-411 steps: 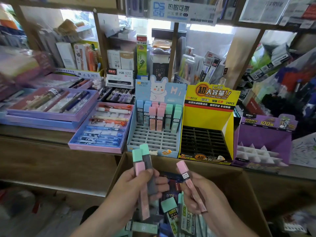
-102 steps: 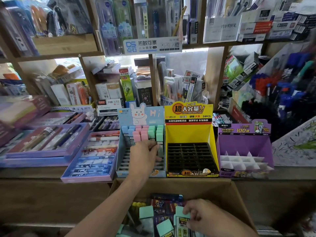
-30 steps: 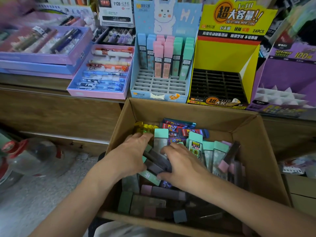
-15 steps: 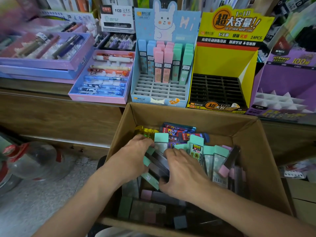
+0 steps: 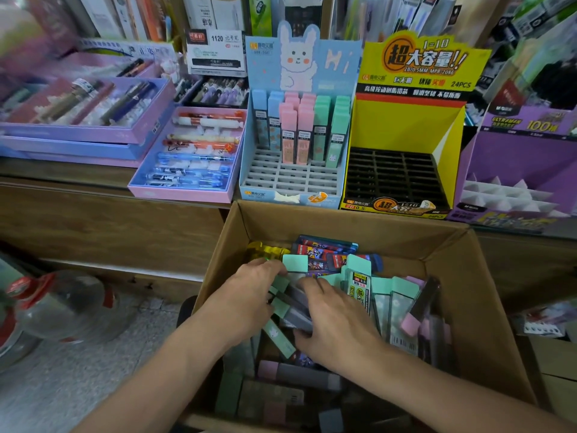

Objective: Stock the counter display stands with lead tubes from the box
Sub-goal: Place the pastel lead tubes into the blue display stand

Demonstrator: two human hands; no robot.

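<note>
An open cardboard box stands below the counter, filled with loose lead tubes with mint, pink and dark caps. Both hands are inside it. My left hand curls its fingers round a few mint-capped tubes. My right hand lies over the same bundle from the right, with the thumb tucked under it. On the counter behind the box, the blue rabbit stand holds blue, pink and mint tubes in its back rows. The slots of the yellow stand and the purple stand hold nothing.
Pink and purple pen trays fill the counter's left side. Shelves of stationery rise behind the stands. A large clear water bottle lies on the floor at the left, beside the wooden counter front.
Both hands stay in the box on the same bundle of tubes and have shifted only slightly. The view has drifted a little downward.
</note>
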